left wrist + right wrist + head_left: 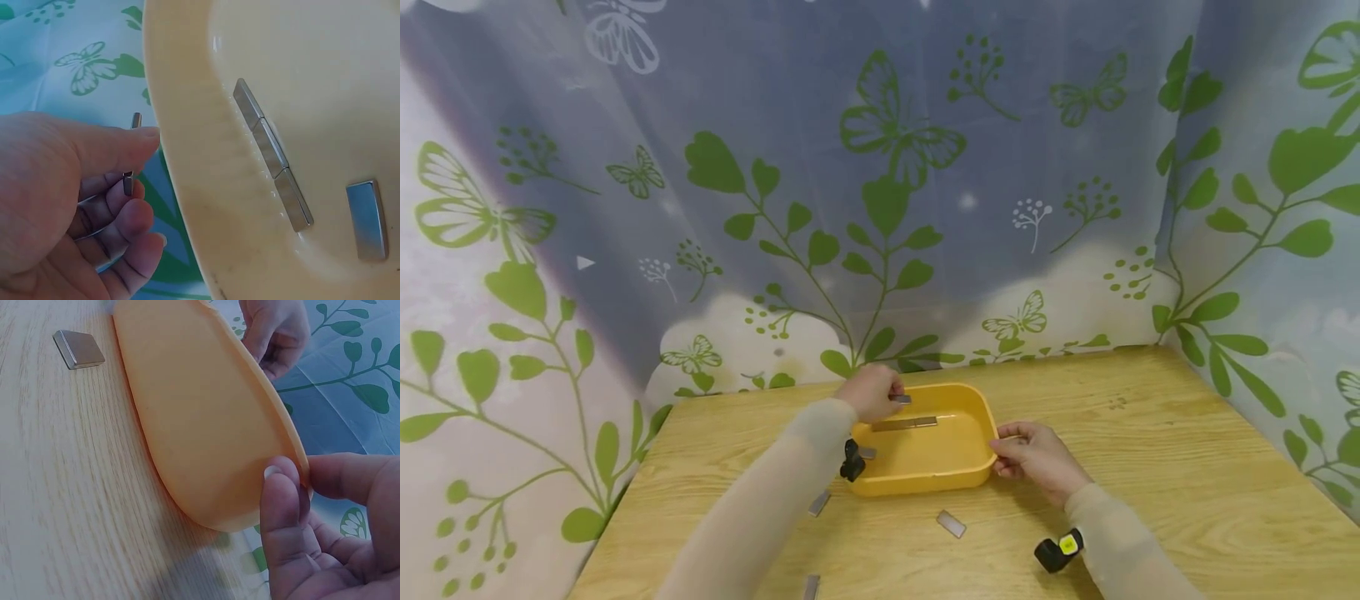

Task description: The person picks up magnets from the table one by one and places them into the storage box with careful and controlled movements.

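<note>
two hands work at a yellow tray [958,475] on the wooden counter [1150,467]. left hand [871,392] hovers over the tray's far left rim, thumb and fingers pinching a small metal bar [128,183]. right hand [1037,457] grips the tray's right rim between thumb and fingers. inside the tray, a row of three metal bars [272,154] lies end to end, touching, with another bar [367,219] near it. loose metal pieces [951,523] lie on the counter just in front of the tray. a butterfly-print curtain [880,183] hangs behind.
</note>
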A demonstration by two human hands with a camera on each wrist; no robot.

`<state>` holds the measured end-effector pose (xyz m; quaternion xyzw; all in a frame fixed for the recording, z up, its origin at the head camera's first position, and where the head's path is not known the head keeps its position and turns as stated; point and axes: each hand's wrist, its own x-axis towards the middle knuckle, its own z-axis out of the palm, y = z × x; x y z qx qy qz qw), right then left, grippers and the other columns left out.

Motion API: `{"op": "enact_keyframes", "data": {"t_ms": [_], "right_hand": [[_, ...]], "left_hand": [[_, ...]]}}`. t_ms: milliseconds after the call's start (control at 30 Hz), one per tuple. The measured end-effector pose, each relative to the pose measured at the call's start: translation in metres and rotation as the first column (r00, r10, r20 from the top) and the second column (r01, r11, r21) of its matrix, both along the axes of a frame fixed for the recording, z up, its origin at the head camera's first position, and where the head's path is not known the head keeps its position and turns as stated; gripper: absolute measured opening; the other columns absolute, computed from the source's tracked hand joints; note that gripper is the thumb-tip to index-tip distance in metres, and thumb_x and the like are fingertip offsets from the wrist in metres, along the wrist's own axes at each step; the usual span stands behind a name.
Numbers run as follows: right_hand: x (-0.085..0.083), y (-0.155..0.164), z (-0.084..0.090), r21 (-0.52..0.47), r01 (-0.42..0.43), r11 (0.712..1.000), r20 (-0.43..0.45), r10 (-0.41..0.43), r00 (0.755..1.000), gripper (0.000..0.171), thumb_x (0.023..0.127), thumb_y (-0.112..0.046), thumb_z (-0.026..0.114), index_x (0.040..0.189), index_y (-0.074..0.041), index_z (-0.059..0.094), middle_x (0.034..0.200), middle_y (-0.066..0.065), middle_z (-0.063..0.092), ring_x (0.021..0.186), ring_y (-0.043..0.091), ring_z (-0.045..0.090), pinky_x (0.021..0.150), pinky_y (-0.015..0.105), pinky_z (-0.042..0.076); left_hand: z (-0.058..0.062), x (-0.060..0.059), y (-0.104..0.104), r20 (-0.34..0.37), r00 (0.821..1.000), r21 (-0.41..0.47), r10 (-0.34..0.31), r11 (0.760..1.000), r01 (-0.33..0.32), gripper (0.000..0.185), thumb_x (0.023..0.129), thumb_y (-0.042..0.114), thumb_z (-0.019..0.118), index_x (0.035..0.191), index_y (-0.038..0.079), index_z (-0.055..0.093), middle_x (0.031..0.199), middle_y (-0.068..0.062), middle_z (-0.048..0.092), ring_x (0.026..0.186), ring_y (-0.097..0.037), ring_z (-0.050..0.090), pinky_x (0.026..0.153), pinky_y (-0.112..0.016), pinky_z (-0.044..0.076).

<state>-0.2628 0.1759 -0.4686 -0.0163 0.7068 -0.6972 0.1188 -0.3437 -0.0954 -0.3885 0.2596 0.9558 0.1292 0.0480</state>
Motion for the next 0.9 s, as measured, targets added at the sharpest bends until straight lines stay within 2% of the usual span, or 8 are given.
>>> {"op": "enact_keyframes", "data": {"t_ms": [100, 233, 367, 500, 633, 767, 833, 900], "right_hand": [[0.001, 0.0, 0.0, 0.005, 0.003, 1.0, 0.001, -0.003, 1.0, 0.043, 0.094, -0.009, 0.061, 0.126, 0.015, 0.044, 0.085, 0.012, 0.063, 0.069, 0.014, 0.062, 0.061, 0.024, 0.054], [0.002, -0.001, 0.002, 0.01, 0.011, 1.0, -0.002, -0.011, 1.0, 0.041, 0.095, -0.008, 0.06, 0.126, 0.014, 0.045, 0.086, 0.013, 0.063, 0.069, 0.014, 0.061, 0.061, 0.025, 0.054], [0.002, -0.001, 0.004, 0.011, 0.015, 1.0, 0.001, -0.015, 1.0, 0.039, 0.095, -0.007, 0.059, 0.125, 0.014, 0.045, 0.087, 0.014, 0.063, 0.069, 0.014, 0.061, 0.061, 0.024, 0.054], [0.002, -0.001, 0.004, 0.008, 0.015, 1.0, 0.003, -0.015, 1.0, 0.038, 0.095, -0.006, 0.058, 0.125, 0.014, 0.045, 0.086, 0.014, 0.063, 0.069, 0.014, 0.061, 0.061, 0.024, 0.054], [0.002, -0.001, 0.002, 0.0, 0.012, 1.0, 0.005, -0.012, 1.0, 0.039, 0.095, -0.006, 0.059, 0.125, 0.014, 0.045, 0.086, 0.014, 0.063, 0.068, 0.014, 0.061, 0.061, 0.024, 0.054], [0.001, 0.0, 0.001, -0.003, 0.008, 1.0, 0.005, -0.008, 1.0, 0.04, 0.095, -0.008, 0.059, 0.125, 0.014, 0.044, 0.085, 0.013, 0.062, 0.068, 0.014, 0.061, 0.061, 0.024, 0.054], [0.001, 0.0, 0.0, -0.002, 0.01, 1.0, 0.006, -0.01, 1.0, 0.041, 0.095, -0.008, 0.06, 0.125, 0.014, 0.044, 0.085, 0.012, 0.062, 0.068, 0.014, 0.061, 0.061, 0.024, 0.054], [0.001, 0.001, 0.0, 0.002, 0.012, 1.0, 0.006, -0.012, 1.0, 0.041, 0.095, -0.009, 0.06, 0.125, 0.013, 0.044, 0.085, 0.012, 0.062, 0.068, 0.015, 0.061, 0.061, 0.025, 0.054]], "left_hand": [[-0.003, -0.004, 0.005, 0.001, 1.0, -0.013, 0.004, 1.0, -0.004, 0.008, 0.088, 0.019, 0.072, 0.093, 0.013, 0.069, 0.084, 0.004, 0.059, 0.073, -0.012, 0.052, 0.068, -0.027, 0.046], [-0.005, -0.009, 0.013, 0.016, 1.0, -0.031, -0.009, 0.999, 0.009, 0.008, 0.088, 0.018, 0.071, 0.093, 0.013, 0.071, 0.084, 0.005, 0.062, 0.073, -0.011, 0.054, 0.068, -0.026, 0.047], [-0.005, -0.012, 0.023, 0.03, 0.998, -0.048, -0.054, 0.997, 0.056, 0.003, 0.087, 0.014, 0.07, 0.086, 0.012, 0.07, 0.078, 0.004, 0.061, 0.067, -0.011, 0.049, 0.063, -0.024, 0.042], [-0.006, -0.015, 0.031, 0.031, 0.996, -0.083, -0.083, 0.993, 0.085, 0.007, 0.086, 0.012, 0.069, 0.079, 0.011, 0.067, 0.072, 0.003, 0.055, 0.065, -0.012, 0.043, 0.061, -0.024, 0.036], [-0.008, -0.017, 0.038, 0.031, 0.995, -0.115, -0.09, 0.989, 0.093, 0.006, 0.087, 0.013, 0.069, 0.081, 0.012, 0.068, 0.075, 0.005, 0.057, 0.067, -0.011, 0.047, 0.063, -0.023, 0.04], [-0.012, -0.019, 0.046, 0.068, 0.994, -0.111, -0.089, 0.989, 0.096, 0.006, 0.089, 0.019, 0.07, 0.086, 0.014, 0.07, 0.079, 0.006, 0.062, 0.068, -0.009, 0.054, 0.064, -0.023, 0.046], [-0.015, -0.02, 0.049, 0.086, 0.992, -0.105, -0.089, 0.99, 0.098, 0.007, 0.089, 0.021, 0.071, 0.084, 0.016, 0.069, 0.077, 0.007, 0.06, 0.066, -0.008, 0.053, 0.062, -0.023, 0.045], [-0.017, -0.021, 0.054, 0.104, 0.99, -0.11, -0.096, 0.988, 0.108, 0.014, 0.089, 0.021, 0.07, 0.077, 0.015, 0.065, 0.069, 0.007, 0.053, 0.06, -0.009, 0.046, 0.059, -0.023, 0.041]]}}
